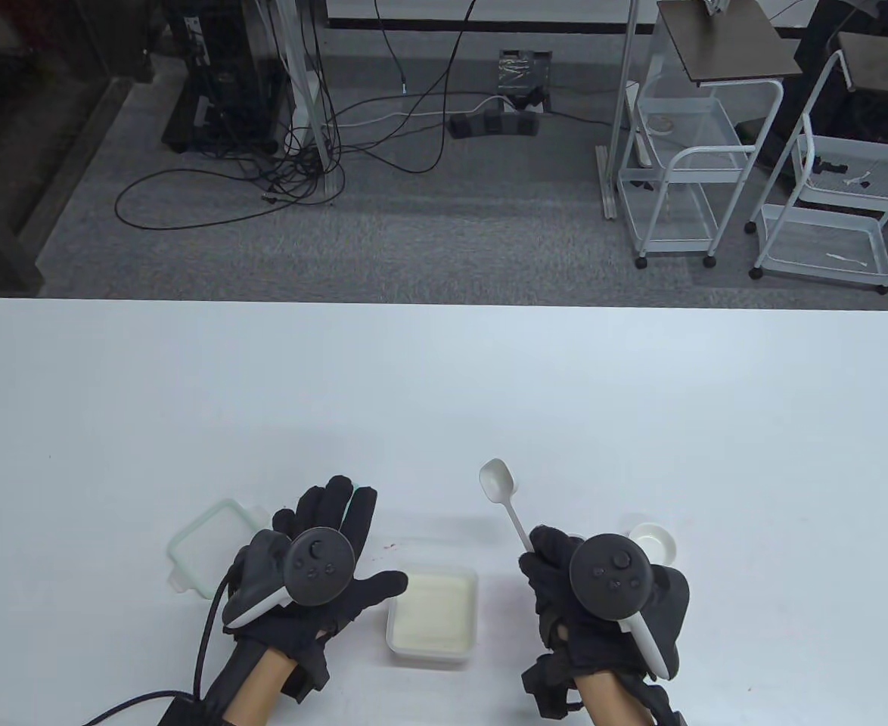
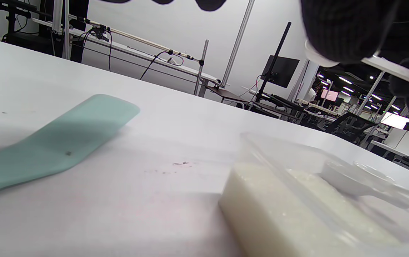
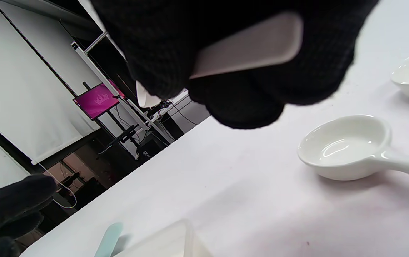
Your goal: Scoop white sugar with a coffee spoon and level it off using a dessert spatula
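your right hand (image 1: 603,597) pinches the white coffee spoon (image 1: 503,499) by its handle, bowl raised and empty. left hand (image 1: 315,567) hovers spread, holding nothing, above the green dessert spatula (image 2: 52,141). sugar container (image 1: 435,614) sits between the hands. risk: a thin-handle pinch may let the spoon roll and spill sugar. the lid (image 1: 202,541) lies under your left hand; white ceramic spoons (image 3: 347,148) lie near the right.
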Motion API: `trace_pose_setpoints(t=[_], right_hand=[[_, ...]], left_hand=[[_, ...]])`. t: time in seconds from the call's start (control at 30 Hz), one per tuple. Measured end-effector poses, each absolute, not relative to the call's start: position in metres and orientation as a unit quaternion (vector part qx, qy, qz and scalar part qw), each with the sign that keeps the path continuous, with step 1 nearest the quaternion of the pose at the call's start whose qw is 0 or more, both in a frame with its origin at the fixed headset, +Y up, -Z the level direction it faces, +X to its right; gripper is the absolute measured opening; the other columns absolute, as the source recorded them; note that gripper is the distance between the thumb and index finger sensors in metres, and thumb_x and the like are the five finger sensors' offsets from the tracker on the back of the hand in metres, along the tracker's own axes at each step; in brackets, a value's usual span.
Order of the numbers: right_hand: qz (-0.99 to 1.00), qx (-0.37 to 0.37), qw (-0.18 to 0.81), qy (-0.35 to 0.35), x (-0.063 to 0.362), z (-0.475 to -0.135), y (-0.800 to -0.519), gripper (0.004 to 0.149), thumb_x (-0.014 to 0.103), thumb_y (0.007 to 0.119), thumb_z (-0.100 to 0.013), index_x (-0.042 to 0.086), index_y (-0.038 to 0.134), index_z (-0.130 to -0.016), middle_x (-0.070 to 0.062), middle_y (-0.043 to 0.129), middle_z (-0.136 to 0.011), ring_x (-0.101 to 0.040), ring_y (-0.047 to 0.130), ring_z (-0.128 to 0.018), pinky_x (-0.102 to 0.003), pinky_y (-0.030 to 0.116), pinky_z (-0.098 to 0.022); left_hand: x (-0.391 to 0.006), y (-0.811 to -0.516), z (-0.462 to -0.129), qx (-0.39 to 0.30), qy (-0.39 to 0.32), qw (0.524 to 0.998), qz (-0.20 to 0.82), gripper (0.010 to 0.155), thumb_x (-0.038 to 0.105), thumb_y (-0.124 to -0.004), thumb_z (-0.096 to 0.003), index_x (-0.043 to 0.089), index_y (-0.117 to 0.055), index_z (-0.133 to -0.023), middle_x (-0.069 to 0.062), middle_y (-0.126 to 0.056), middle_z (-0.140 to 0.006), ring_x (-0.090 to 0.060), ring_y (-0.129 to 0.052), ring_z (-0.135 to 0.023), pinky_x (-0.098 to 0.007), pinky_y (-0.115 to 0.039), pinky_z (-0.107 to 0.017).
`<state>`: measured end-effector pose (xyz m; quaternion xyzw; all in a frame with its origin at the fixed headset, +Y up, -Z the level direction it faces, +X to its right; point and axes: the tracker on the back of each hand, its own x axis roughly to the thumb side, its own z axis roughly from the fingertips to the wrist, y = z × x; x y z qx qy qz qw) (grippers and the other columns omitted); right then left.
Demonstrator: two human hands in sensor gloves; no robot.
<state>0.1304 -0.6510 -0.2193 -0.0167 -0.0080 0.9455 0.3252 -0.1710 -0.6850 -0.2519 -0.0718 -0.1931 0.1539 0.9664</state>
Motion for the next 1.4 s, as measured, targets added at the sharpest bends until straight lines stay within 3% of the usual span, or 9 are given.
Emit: trace_pose_setpoints(t=[0.23,0.43,0.67,0.9,1.17,1.4], right_hand=[[0.942,0.025,0.334,-0.004,0.133,-0.218,-0.642,0.039,0.02,0.093,-0.048,0.01,0.088,-0.085,-0.018,0.099,-0.069,-0.033,0.105,-0.049,-0.041,0.097,-0.035],[0.947,0.105,0.302,-0.031,0.131,-0.214,-0.631,0.038,0.019,0.093,-0.047,0.012,0.089,-0.085,-0.018,0.099,-0.071,-0.034,0.103,-0.052,-0.044,0.094,-0.038],[0.956,0.188,0.226,-0.004,0.112,-0.207,-0.626,0.04,0.016,0.093,-0.047,0.012,0.089,-0.086,-0.018,0.097,-0.075,-0.036,0.101,-0.057,-0.044,0.09,-0.041],[0.975,0.195,0.111,0.004,0.092,-0.199,-0.625,0.039,0.016,0.094,-0.046,0.015,0.091,-0.085,-0.016,0.097,-0.076,-0.036,0.1,-0.061,-0.047,0.088,-0.045],[0.976,0.203,0.065,0.04,0.081,-0.201,-0.637,0.039,0.015,0.094,-0.046,0.016,0.091,-0.085,-0.015,0.095,-0.079,-0.036,0.098,-0.063,-0.046,0.086,-0.047],[0.976,0.215,0.015,0.041,0.068,-0.203,-0.653,0.039,0.015,0.094,-0.046,0.016,0.09,-0.085,-0.015,0.095,-0.079,-0.035,0.098,-0.063,-0.046,0.086,-0.047]], left_hand=[[-0.165,-0.686,-0.25,-0.078,-0.204,0.965,0.144,0.106,0.07,-0.072,-0.0464,0.009,-0.03,-0.121,-0.033,-0.024,-0.125,-0.065,-0.038,-0.107,-0.083,-0.037,-0.068],[-0.157,-0.688,-0.247,-0.085,-0.239,0.957,0.143,0.106,0.071,-0.072,-0.0452,0.01,-0.03,-0.121,-0.031,-0.027,-0.125,-0.064,-0.041,-0.108,-0.082,-0.04,-0.069],[-0.141,-0.696,-0.243,-0.111,-0.294,0.942,0.119,0.116,0.076,-0.075,-0.0367,0.009,-0.032,-0.121,-0.026,-0.037,-0.127,-0.062,-0.046,-0.109,-0.084,-0.039,-0.068],[-0.131,-0.716,-0.245,-0.15,-0.309,0.933,0.111,0.122,0.078,-0.08,-0.0306,0.011,-0.032,-0.121,-0.022,-0.043,-0.127,-0.061,-0.047,-0.109,-0.081,-0.04,-0.069],[-0.13,-0.733,-0.252,-0.203,-0.291,0.922,0.157,0.121,0.076,-0.084,-0.033,0.011,-0.033,-0.121,-0.02,-0.047,-0.126,-0.058,-0.051,-0.109,-0.081,-0.041,-0.07],[-0.132,-0.733,-0.252,-0.204,-0.287,0.922,0.16,0.119,0.076,-0.084,-0.0325,0.013,-0.035,-0.121,-0.019,-0.049,-0.126,-0.058,-0.054,-0.109,-0.081,-0.043,-0.07]])
